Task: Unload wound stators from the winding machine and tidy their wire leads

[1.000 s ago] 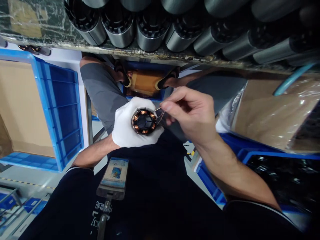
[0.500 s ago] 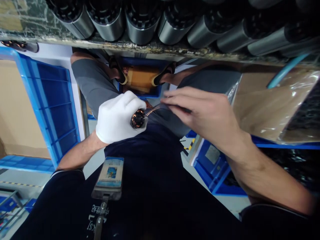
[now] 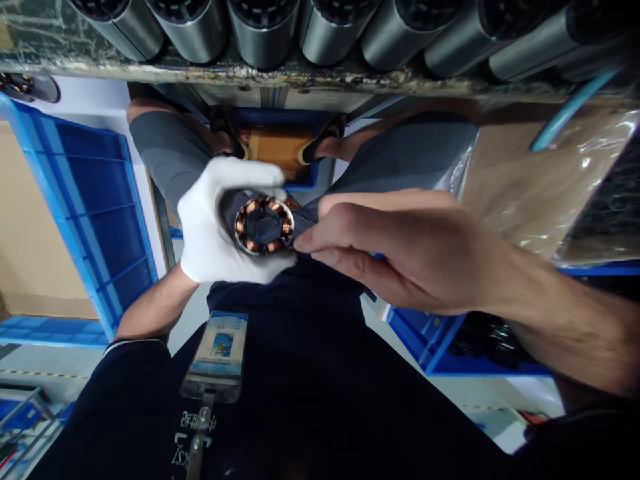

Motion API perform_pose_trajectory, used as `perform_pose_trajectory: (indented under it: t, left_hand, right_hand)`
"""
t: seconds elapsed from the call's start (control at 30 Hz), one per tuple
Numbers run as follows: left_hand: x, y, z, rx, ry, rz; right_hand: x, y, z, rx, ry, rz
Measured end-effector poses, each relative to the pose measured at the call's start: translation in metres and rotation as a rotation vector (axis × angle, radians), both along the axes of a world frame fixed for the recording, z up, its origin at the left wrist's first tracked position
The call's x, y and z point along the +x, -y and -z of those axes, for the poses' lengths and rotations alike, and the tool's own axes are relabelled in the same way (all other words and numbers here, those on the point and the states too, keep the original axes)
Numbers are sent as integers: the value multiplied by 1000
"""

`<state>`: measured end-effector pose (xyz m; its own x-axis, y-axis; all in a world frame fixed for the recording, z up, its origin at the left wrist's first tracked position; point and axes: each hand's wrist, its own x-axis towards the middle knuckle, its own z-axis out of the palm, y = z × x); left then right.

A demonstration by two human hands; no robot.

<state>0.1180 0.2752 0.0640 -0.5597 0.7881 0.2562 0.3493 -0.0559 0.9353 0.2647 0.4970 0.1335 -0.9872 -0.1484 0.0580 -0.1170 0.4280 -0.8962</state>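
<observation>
My left hand (image 3: pixel 215 227), in a white glove, is wrapped around a motor stator (image 3: pixel 242 228) above my lap. Its open end faces up at me, showing a ring of copper windings and the hollow bore. Bare and pinched, my right hand (image 3: pixel 395 250) has its fingertips at the right side of the stator's rim. What lies between those fingertips is too small and blurred to make out. Silver cylinders (image 3: pixel 263 37) with black slotted ends stand in a row on the bench beyond.
The worn bench edge (image 3: pixel 300 80) runs across the top. On the left is a blue crate (image 3: pixel 90 200) with cardboard inside. At right lie a plastic-wrapped brown sheet (image 3: pixel 540 193), a teal tube (image 3: pixel 570 113) and a blue bin (image 3: pixel 435 333) holding black parts. A badge (image 3: pixel 220 347) hangs on my shirt.
My left hand has turned the stator so its open bore faces me, and its grip looks wider. My right hand has come in from the wires' far end to the stator's rim.
</observation>
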Motion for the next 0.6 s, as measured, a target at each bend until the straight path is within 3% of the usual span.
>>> perform_pose_trajectory:
  t: [0.07,0.13,0.23,0.27,0.4,0.6]
  left_hand:
    - [0,-6,-4,60,-79,-32]
    - [5,-12,-13,-48,-145,-77]
    - [17,-17,-25,-149,-270,-280]
    - [19,-17,-27,-168,-311,-294]
    - [22,-14,-23,-255,-396,-100]
    - [15,-8,-22,-302,-473,65]
  right_hand:
    - [-1,-9,-12,119,-25,-10]
    - [1,-16,-20,262,-32,19]
    - [8,-19,-28,418,10,176]
    - [10,-16,-29,445,27,226]
    - [15,5,-13,381,77,204]
    - [14,15,23,244,132,147]
